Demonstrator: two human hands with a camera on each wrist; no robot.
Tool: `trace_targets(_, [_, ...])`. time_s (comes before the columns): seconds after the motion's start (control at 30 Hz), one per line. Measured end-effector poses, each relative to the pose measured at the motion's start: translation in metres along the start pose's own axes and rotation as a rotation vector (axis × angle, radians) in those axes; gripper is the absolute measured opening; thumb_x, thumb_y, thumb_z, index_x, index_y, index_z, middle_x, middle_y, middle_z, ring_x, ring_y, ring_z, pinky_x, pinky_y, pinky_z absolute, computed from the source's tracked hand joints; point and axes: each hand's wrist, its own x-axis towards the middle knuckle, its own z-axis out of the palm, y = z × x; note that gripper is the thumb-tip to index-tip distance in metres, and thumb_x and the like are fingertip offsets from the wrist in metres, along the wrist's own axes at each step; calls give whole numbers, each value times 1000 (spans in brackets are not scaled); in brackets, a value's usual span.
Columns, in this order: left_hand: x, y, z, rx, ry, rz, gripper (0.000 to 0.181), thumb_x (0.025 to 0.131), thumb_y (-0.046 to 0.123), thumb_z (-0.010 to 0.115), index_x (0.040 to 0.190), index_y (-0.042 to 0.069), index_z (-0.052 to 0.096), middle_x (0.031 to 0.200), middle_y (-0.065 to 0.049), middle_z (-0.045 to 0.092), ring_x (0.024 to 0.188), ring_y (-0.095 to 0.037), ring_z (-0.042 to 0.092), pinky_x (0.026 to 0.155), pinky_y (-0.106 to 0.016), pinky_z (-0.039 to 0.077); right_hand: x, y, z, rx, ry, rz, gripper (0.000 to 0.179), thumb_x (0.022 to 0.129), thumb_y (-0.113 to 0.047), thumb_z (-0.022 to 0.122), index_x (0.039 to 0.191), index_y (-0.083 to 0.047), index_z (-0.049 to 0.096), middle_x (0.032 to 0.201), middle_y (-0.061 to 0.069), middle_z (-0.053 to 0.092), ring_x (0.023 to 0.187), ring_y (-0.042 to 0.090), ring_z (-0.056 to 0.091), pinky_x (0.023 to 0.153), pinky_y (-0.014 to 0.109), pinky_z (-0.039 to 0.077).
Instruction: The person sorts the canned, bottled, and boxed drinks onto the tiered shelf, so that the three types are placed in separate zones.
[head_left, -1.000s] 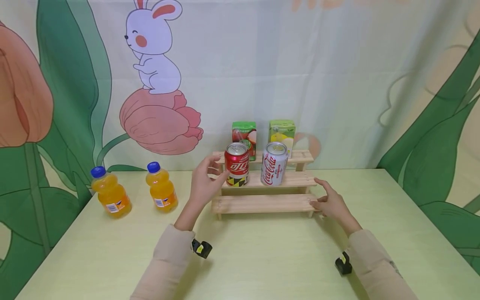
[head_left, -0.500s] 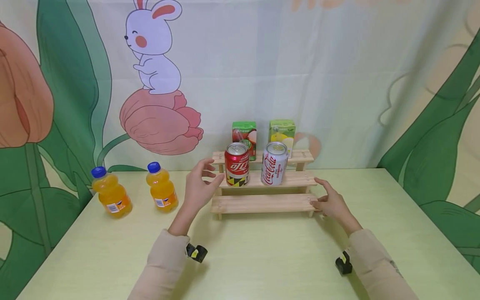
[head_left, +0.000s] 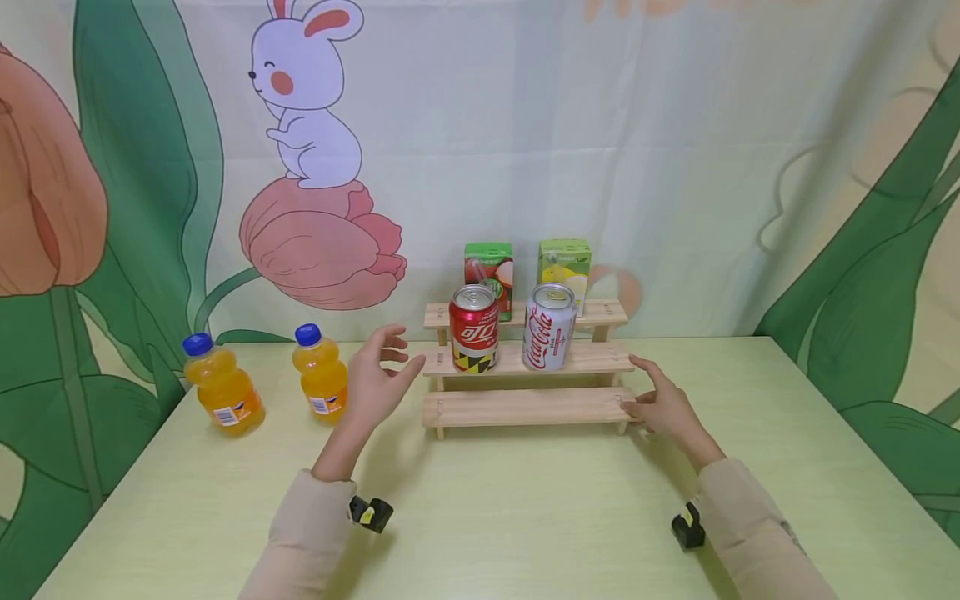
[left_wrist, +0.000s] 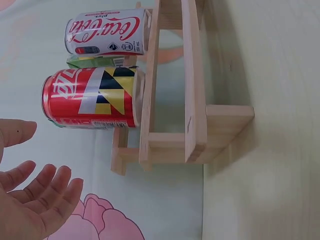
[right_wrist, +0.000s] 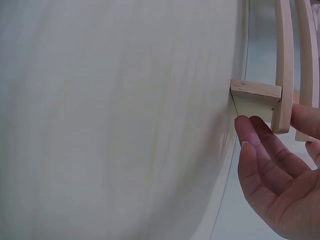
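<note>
A red Coca-Cola can (head_left: 474, 329) and a white Coca-Cola Plus can (head_left: 549, 328) stand upright on the middle tier of a small three-step wooden rack (head_left: 525, 407). Left of the rack, my left hand (head_left: 381, 377) is in the air, fingers spread and loosely bent, holding nothing. In the left wrist view a gap shows between its fingertips and the red can (left_wrist: 90, 97). My right hand (head_left: 663, 410) holds the right end of the rack. The right wrist view shows its fingers (right_wrist: 272, 155) on either side of the lowest slat's end (right_wrist: 283, 115).
On the top tier behind the cans stand a red-green juice carton (head_left: 501, 260) and a yellow-green one (head_left: 565, 257). Two orange drink bottles with blue caps, the nearer-left bottle (head_left: 225, 392) and the other bottle (head_left: 318, 371), stand on the table (head_left: 525, 517) at left. A printed curtain (head_left: 675, 167) hangs behind.
My left hand has let go of the red can and moved left, away from the rack, towards the bottles. The can stays on the middle tier. My right hand has not moved.
</note>
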Motion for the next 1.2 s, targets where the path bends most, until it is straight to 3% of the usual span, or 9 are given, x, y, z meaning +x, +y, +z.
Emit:
trace_targets(0.57, [-5, -16, -21, 52, 2, -70, 42, 84, 11, 65, 121, 1, 49, 103, -16, 57, 94, -30, 56, 77, -41, 51, 1, 1, 0, 0, -4, -1, 72, 86, -8, 61, 145, -13, 19, 90, 22, 63, 64, 19, 60, 50, 37, 49])
trace_targets(0.93, [-6, -22, -33, 91, 5, -66, 43, 85, 14, 64, 122, 1, 48, 106, -16, 56, 96, -32, 56, 76, -41, 51, 1, 2, 0, -3, -7, 3, 73, 86, -9, 62, 145, -14, 19, 87, 20, 64, 63, 21, 60, 50, 36, 49])
trace_targets(1.2, [-8, -33, -41, 111, 78, -55, 41, 83, 10, 66, 119, -1, 50, 102, -17, 57, 92, -30, 58, 77, -41, 50, 1, 2, 0, 0, -3, -2, 73, 86, -9, 62, 145, -13, 19, 87, 20, 63, 65, 19, 61, 51, 37, 49])
